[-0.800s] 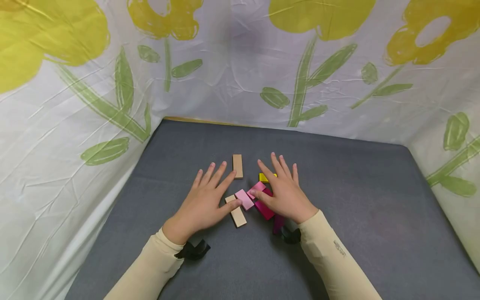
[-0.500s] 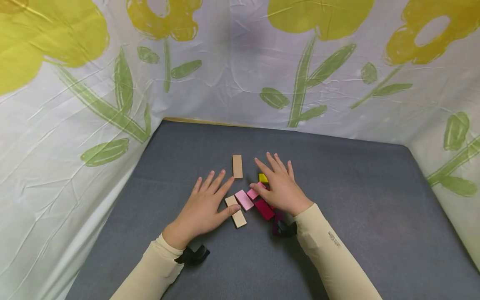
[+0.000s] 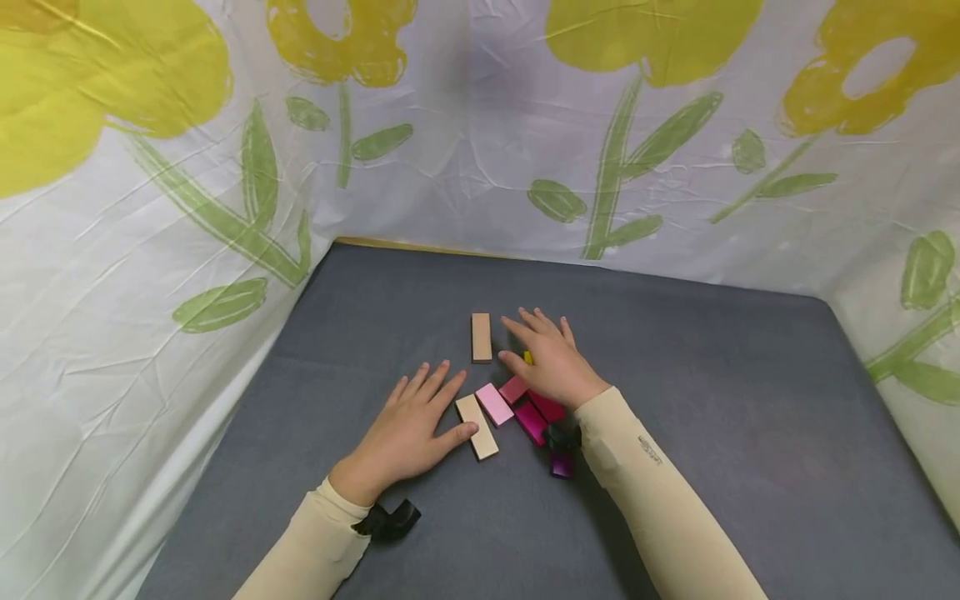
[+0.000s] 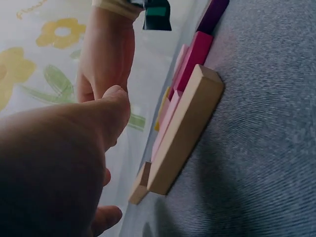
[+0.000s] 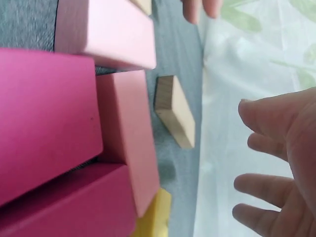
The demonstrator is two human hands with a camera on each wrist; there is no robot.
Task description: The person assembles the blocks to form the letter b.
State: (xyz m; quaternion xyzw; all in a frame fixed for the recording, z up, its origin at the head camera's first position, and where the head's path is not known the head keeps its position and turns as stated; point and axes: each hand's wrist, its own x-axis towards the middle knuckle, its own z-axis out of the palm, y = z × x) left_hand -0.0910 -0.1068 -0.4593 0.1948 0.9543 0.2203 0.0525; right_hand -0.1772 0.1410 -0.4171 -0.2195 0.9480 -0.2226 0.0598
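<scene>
Moved: right hand (image 3: 547, 360) drifted toward the tabletop's (image 3: 712, 400) left edge; left hand (image 3: 408, 429) backed off from the far tan block (image 3: 482, 338).
Blocks: mid-tabletop cluster: near tan block (image 3: 477, 427), light pink block (image 3: 494, 404), salmon block (image 3: 513, 389), magenta block (image 3: 531, 423), crimson block (image 3: 548, 406); purple block (image 3: 562, 465) toward the near edge, yellow block (image 3: 528, 357) mostly under the right hand, far tan block closest to the far edge.
Handling: looks like painted wood, so probably light, stiff, tough, maybe slightly slick.
Grip: I'd pinch the long sides.
Hands: both spread, holding nothing, hovering.
Right sleeve (image 3: 667, 492): little gray mark (image 3: 650, 450), unreadable.
Curtain (image 3: 465, 208): faint yellow script (image 4: 29, 10), maybe "flowe…", no brands I can spot.
</scene>
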